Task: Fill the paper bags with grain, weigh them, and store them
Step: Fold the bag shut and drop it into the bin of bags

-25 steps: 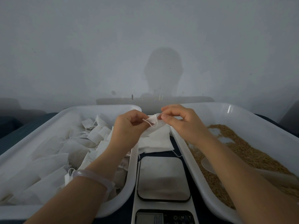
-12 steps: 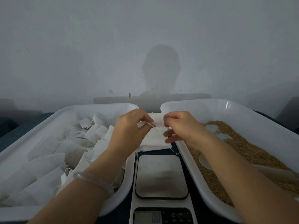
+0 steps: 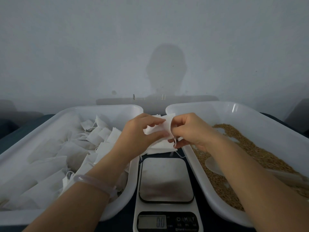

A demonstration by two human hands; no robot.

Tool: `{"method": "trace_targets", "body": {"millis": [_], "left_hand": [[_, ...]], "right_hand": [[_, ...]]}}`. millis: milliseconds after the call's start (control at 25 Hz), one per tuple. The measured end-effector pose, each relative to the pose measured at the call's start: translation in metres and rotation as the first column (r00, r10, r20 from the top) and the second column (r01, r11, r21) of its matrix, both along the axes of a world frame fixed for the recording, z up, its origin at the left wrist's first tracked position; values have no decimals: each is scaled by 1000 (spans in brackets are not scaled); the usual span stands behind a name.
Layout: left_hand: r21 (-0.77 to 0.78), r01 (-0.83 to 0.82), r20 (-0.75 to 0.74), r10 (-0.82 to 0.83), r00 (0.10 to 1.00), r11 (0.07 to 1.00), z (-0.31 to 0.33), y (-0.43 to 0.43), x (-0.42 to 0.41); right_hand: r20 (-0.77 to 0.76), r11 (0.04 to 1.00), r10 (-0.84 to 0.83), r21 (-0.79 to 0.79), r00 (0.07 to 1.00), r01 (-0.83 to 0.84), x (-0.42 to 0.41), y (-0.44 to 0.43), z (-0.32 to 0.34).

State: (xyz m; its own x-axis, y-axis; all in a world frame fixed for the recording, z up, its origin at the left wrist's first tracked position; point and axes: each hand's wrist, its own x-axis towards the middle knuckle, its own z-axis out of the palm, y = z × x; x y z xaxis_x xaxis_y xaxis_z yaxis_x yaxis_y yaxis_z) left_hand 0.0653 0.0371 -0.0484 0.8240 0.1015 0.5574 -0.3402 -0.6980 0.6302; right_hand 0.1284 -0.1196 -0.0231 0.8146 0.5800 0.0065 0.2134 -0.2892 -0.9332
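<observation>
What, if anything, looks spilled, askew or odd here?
Nothing stands out. The grain lies inside the right tray, the scale is bare and reads zero, and the left hand and right hand pinch one paper bag between the trays.

Behind the scale (image 3: 165, 180), the left grip (image 3: 138, 131) and right grip (image 3: 190, 129) cover much of the paper bag (image 3: 168, 122) they pinch. The scale's front is cropped at the bottom edge, its button labels too small to read; right of it, a forearm (image 3: 250, 178) hides the middle of the scoop (image 3: 213, 164).
</observation>
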Motion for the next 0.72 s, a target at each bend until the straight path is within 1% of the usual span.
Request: {"method": "trace_targets", "body": {"millis": [120, 200, 280, 360, 400, 440, 480, 520, 560, 640, 720], "left_hand": [[-23, -41, 114, 44, 993, 999, 0, 2, 2], [-21, -104, 134, 105, 985, 994, 1, 2, 2], [3, -110, 134, 109, 985, 994, 3, 1, 1], [84, -70, 165, 55, 985, 994, 5, -2, -1], [173, -56, 172, 26, 985, 983, 6, -3, -2], [292, -46, 149, 2, 989, 955, 7, -3, -1], [398, -33, 94, -5, 996, 917, 7, -3, 0], [465, -27, 37, 11, 999, 885, 7, -5, 1], [484, -34, 9, 34, 999, 874, 6, -7, 2], [451, -53, 6, 57, 998, 891, 3, -10, 2], [418, -28, 2, 30, 1000, 908, 1, -11, 1]], "right_hand": [[36, 999, -28, -38, 999, 29, -1, 1, 0], [82, 995, -61, -77, 995, 67, 0, 0, 0], [151, 986, -90, -129, 984, 110, 0, -1, 2], [210, 980, -83, -162, 974, 118, 0, -2, 3], [224, 980, -65, -170, 972, 104, -1, -3, 4], [226, 982, -41, -172, 973, 82, -1, -3, 5], [221, 984, -17, -172, 975, 56, -2, -4, 6], [216, 984, 5, -172, 976, 33, -3, -4, 6], [216, 984, 21, -176, 976, 18, -3, -3, 5], [235, 980, 52, -200, 971, -4, -4, -2, 5], [253, 970, 86, -241, 964, -23, -5, -1, 3]]}}
